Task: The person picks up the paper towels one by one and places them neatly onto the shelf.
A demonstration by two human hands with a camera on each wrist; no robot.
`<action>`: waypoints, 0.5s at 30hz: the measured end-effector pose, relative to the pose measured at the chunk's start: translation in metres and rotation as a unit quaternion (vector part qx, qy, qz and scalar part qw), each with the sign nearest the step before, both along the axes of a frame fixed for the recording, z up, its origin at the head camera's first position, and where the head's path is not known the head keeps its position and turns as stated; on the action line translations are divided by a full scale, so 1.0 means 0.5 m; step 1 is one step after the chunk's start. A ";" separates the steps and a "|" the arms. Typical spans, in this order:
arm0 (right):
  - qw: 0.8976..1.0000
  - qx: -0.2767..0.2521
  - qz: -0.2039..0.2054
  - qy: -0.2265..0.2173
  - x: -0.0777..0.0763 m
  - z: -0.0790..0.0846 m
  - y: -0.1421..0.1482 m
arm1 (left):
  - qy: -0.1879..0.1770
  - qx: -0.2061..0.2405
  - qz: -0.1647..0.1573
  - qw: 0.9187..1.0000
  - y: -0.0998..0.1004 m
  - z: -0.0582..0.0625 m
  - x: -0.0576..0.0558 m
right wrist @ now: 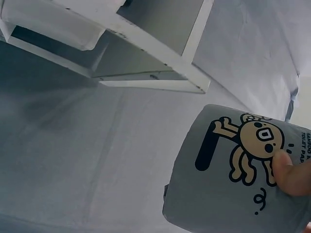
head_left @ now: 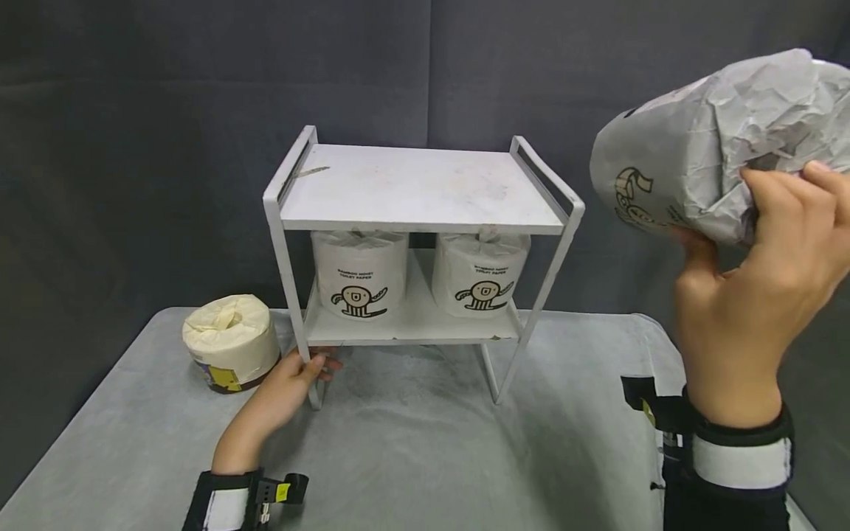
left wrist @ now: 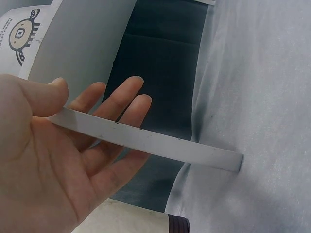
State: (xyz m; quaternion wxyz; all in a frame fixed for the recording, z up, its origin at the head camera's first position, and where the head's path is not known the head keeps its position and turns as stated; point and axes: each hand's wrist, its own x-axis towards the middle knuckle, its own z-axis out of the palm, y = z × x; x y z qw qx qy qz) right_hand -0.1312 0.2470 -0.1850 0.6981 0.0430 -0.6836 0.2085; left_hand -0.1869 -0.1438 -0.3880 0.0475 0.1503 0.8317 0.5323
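Note:
My right hand [head_left: 757, 287] holds up a toilet roll [head_left: 651, 162] in crumpled white paper, tilted, right of the white two-tier shelf rack [head_left: 425, 188]. In the right wrist view, the thumb presses on the wrapper of the toilet roll [right wrist: 218, 170] beside its printed cartoon figure. Low on the rack's front left leg [left wrist: 155, 138] is my left hand [left wrist: 73, 160], thumb on one side and loosely bent fingers behind. Two wrapped toilet rolls, a left one [head_left: 358, 276] and a right one [head_left: 481, 276], stand upright on the lower shelf.
A cream-wrapped roll [head_left: 232, 339] with a yellow and purple label stands left of the rack, close to my left hand. Grey cloth covers the table [head_left: 412, 450]. A dark curtain [head_left: 372, 66] hangs behind.

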 end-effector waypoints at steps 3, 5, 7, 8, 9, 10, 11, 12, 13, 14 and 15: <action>1.000 0.025 0.009 0.002 -0.008 0.009 -0.006 | 0.005 0.002 -0.001 1.000 0.000 -0.001 -0.001; 0.999 0.034 0.014 0.007 -0.014 0.013 -0.009 | 0.005 0.003 -0.002 1.000 0.000 -0.001 -0.001; 0.999 0.040 0.015 0.008 -0.019 0.018 -0.012 | 0.004 0.004 -0.003 1.000 0.000 -0.001 -0.002; 0.999 0.042 0.017 0.007 -0.022 0.020 -0.014 | 0.003 0.004 -0.004 1.000 0.000 -0.001 -0.002; 0.999 0.043 0.020 0.006 -0.024 0.023 -0.016 | 0.003 0.004 -0.006 1.000 0.000 -0.001 -0.002; 0.999 0.043 0.023 0.005 -0.026 0.026 -0.018 | 0.003 0.004 -0.006 1.000 0.000 -0.002 -0.002; 0.999 0.045 0.023 0.000 -0.027 0.028 -0.021 | 0.003 0.003 -0.006 1.000 -0.001 -0.002 -0.002; 0.999 0.048 0.022 -0.008 -0.028 0.030 -0.023 | 0.002 0.003 -0.005 1.000 -0.001 -0.001 -0.002; 0.999 0.047 0.023 -0.012 -0.028 0.033 -0.026 | 0.001 0.002 -0.005 1.000 -0.001 -0.001 -0.001; 0.998 0.049 0.022 -0.019 -0.028 0.035 -0.029 | 0.000 0.002 -0.005 1.000 -0.001 -0.001 -0.001; 0.998 0.051 0.020 -0.025 -0.028 0.038 -0.031 | -0.001 0.001 -0.004 1.000 -0.001 0.000 -0.002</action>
